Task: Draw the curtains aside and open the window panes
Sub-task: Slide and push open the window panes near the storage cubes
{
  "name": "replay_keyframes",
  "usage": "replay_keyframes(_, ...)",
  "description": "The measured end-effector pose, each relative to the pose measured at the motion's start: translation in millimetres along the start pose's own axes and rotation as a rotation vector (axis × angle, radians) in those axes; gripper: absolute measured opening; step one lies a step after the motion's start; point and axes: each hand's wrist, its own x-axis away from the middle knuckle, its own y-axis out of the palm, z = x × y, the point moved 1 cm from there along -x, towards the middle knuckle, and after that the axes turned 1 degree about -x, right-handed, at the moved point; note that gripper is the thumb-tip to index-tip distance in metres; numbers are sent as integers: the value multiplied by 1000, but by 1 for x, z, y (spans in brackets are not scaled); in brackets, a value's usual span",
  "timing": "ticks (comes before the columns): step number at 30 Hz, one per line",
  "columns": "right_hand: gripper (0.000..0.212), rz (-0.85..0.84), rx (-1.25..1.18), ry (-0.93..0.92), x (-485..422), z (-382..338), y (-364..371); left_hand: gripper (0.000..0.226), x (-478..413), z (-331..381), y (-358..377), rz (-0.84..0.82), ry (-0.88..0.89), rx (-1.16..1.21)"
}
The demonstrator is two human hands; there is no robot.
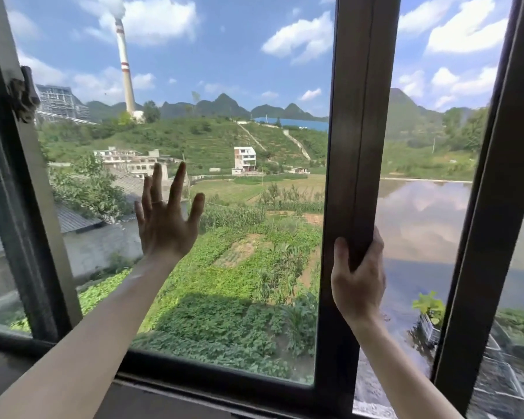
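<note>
Setting: window overlooking fields, pond, chimney; no curtain in view. Sliding window pane (pixel 224 207), dark-framed, spans the opening's left and centre. Right hand (pixel 359 285): grip clenched around the pane's vertical stile (pixel 354 146), apparently to slide it. Left hand (pixel 167 219): grip released, fingers splayed at the glass, probably steadying.

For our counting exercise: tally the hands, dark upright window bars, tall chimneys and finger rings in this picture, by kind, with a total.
Hands: 2 (left hand, right hand)
Bars: 3 (left bar, middle bar, right bar)
Chimney: 1
Ring: 1
Total: 7
</note>
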Motion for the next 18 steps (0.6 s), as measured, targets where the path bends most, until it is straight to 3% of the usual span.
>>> replay_keyframes(3, 53, -103, -114, -11, -2, -3, 1, 60, 21, 12, -3, 59, 0, 63)
replay_keyframes(8, 45, -323, -372, 38, 1, -7, 11, 59, 62, 34, -1, -63, 154, 132)
replay_keyframes(12, 42, -475, -476, 70, 2, -7, 31, 64, 84, 32, 7, -141, -17, 150)
replay_keyframes(15, 41, -558, -543, 108, 4, -6, 45, 71, 97, 22, 13, -203, -32, 139)
replay_keyframes(18, 51, -609, -572, 102, 10, -9, 72, 77, 101, 5, 13, -237, -115, 121)
